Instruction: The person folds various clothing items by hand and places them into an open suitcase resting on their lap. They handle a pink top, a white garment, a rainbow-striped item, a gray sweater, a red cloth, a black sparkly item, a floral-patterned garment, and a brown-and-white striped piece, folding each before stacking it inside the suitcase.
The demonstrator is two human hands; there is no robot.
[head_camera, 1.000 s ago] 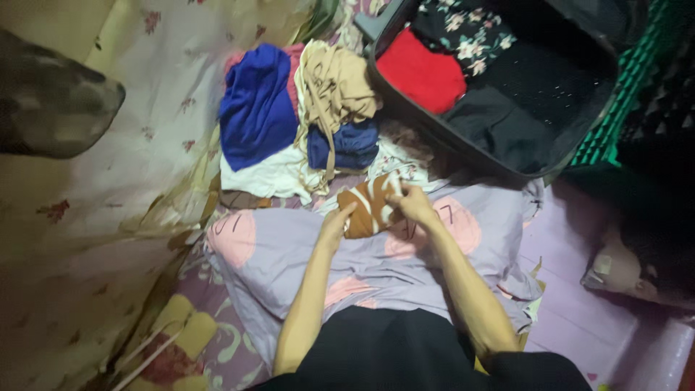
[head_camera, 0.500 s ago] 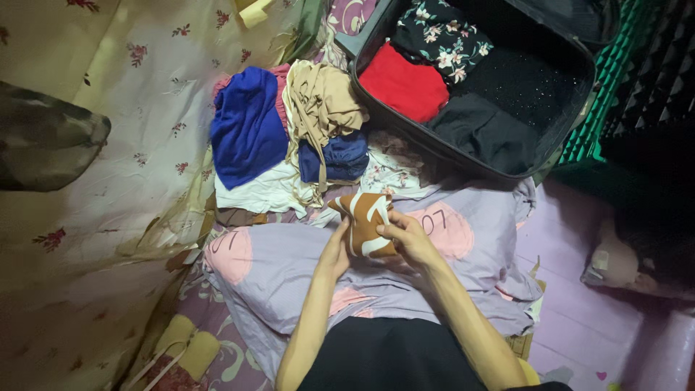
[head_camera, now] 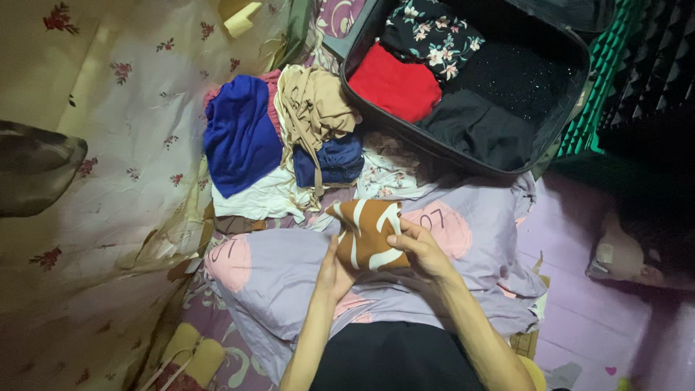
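A folded brown garment with white stripes is held up over a lilac pillow with pink patches. My left hand grips its lower left edge. At its right side my right hand pinches it with the fingers on top. Both forearms reach forward from my lap, which is covered by black cloth.
An open dark suitcase at the top right holds a red garment, a floral one and black ones. A pile of blue, tan, navy and white clothes lies left of it. Floral sheet on the left.
Both hands have lifted and turned the brown striped garment, which now shows a broader folded face. The view has shifted slightly, so the suitcase and pile sit higher.
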